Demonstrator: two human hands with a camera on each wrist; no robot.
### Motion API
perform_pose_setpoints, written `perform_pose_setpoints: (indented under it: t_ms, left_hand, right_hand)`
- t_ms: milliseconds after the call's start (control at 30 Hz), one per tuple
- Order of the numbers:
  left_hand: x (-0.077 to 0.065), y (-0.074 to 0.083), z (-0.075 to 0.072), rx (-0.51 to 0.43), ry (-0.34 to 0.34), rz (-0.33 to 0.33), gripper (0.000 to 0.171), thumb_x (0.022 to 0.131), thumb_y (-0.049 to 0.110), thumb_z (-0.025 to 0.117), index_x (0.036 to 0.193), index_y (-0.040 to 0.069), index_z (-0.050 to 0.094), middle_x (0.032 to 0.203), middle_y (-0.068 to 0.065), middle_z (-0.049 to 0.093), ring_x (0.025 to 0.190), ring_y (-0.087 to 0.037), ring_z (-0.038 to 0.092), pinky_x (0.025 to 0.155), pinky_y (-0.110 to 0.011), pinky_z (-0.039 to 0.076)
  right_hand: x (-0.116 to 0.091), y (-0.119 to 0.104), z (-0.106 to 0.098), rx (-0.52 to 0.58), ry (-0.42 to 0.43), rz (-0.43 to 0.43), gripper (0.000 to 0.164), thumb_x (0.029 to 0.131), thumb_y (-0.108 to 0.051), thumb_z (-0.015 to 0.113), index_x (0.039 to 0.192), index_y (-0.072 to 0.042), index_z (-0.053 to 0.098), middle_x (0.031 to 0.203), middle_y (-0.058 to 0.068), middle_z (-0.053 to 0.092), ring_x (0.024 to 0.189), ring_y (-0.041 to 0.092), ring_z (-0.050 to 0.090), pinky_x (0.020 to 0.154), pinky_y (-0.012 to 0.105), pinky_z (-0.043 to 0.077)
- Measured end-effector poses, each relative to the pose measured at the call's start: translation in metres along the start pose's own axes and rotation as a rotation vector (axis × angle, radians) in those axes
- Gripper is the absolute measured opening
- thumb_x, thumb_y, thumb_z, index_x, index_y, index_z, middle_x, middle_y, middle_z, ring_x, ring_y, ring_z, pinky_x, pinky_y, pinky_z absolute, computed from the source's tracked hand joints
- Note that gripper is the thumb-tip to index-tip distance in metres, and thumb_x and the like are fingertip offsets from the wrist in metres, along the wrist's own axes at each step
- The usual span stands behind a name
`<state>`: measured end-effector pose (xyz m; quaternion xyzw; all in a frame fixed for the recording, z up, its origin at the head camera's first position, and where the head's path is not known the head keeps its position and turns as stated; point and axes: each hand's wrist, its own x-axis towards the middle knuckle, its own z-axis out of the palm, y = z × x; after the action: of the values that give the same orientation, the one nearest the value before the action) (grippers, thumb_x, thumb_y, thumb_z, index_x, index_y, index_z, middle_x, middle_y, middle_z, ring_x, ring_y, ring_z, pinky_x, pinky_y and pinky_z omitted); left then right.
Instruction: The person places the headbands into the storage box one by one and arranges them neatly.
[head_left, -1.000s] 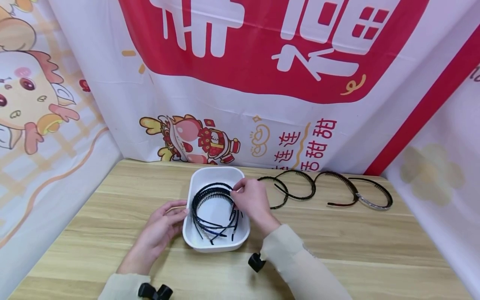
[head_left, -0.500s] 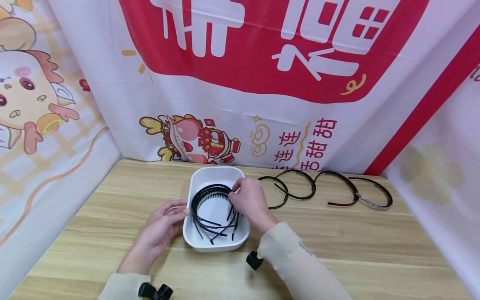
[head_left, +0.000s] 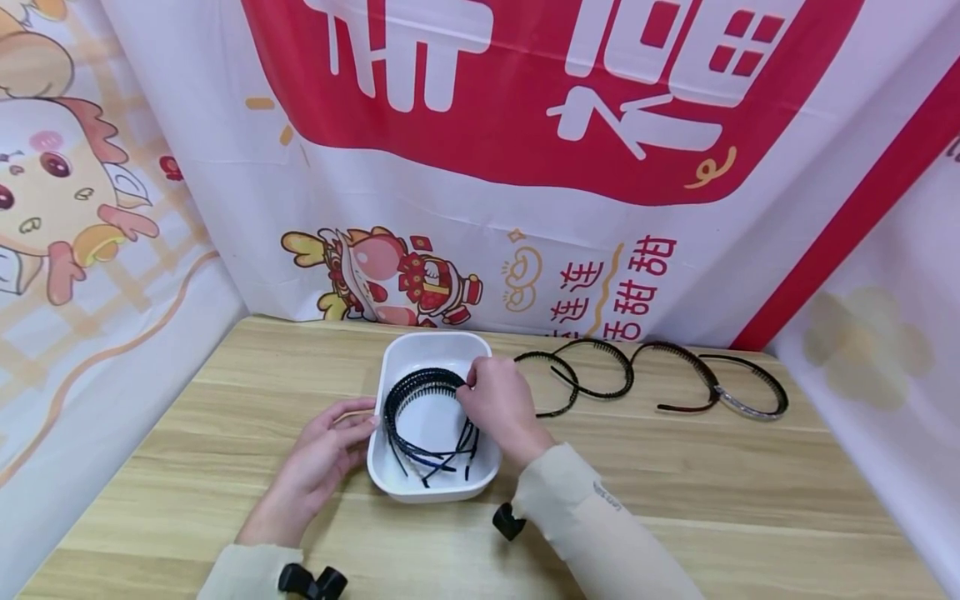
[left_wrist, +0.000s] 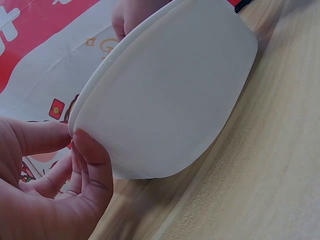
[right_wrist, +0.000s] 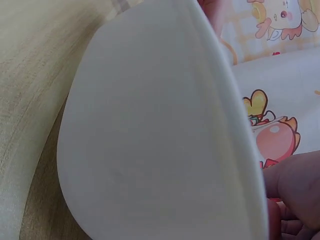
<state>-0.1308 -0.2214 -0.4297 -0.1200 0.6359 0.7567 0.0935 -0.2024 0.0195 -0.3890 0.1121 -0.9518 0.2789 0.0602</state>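
A white plastic tub (head_left: 435, 495) stands on the table, holding a bundle of black toothed headbands (head_left: 408, 387) whose ends cross near the front. My left hand (head_left: 327, 446) pinches the tub's left rim between thumb and finger, as the left wrist view shows closely. Reaching over the right rim, my right hand (head_left: 501, 404) pinches the right side of a headband in the bundle; its fingertips are partly hidden. In the right wrist view the tub's outer wall (right_wrist: 145, 125) covers most of the picture, with the right hand (right_wrist: 298, 185) at the edge.
To the right of the tub, several headbands lie in a row along the table's back: a black one (head_left: 555, 412), another overlapping it (head_left: 628, 375), a dark one (head_left: 708, 382) and one with a silvery part (head_left: 753, 412). A printed cloth (head_left: 450, 183) hangs behind.
My right hand has shifted slightly and lowered at the bundle. A loose headband end inside the tub no longer shows, and the bundle sits closer together. The left hand stays on the rim.
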Motion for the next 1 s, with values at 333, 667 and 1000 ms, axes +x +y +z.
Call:
perform_pose_setpoints:
  t_ms: [333, 667, 1000]
  left_hand:
    - [-0.0008, 0.0005, 0.0003, -0.005, -0.002, 0.003, 0.044, 0.103, 0.008, 0.069, 0.144, 0.006, 0.054, 0.112, 0.004, 0.076, 0.103, -0.012, 0.072, 0.089, -0.028, 0.060]
    - [0.0000, 0.0001, 0.0000, -0.013, -0.006, 0.007, 0.039, 0.103, 0.007, 0.068, 0.140, 0.007, 0.057, 0.109, 0.005, 0.076, 0.101, -0.011, 0.072, 0.089, -0.028, 0.061]
    - [-0.0008, -0.0001, 0.0002, -0.027, -0.008, 0.014, 0.034, 0.103, 0.007, 0.068, 0.136, 0.009, 0.059, 0.108, 0.006, 0.076, 0.101, -0.010, 0.072, 0.088, -0.027, 0.061]
  right_hand:
    - [0.0005, -0.0004, 0.0020, -0.031, 0.001, -0.009, 0.013, 0.087, -0.008, 0.077, 0.077, -0.010, 0.070, 0.074, 0.003, 0.070, 0.066, 0.016, 0.061, 0.059, 0.029, 0.053]
    - [0.0008, 0.0002, 0.0035, -0.072, -0.025, -0.001, 0.009, 0.090, -0.009, 0.079, 0.082, -0.009, 0.074, 0.079, 0.005, 0.073, 0.072, 0.017, 0.065, 0.066, 0.031, 0.057]
    - [0.0013, -0.0025, 0.0040, -0.085, -0.064, 0.038, 0.009, 0.092, -0.008, 0.077, 0.084, -0.009, 0.073, 0.080, 0.005, 0.072, 0.073, 0.017, 0.065, 0.065, 0.030, 0.057]
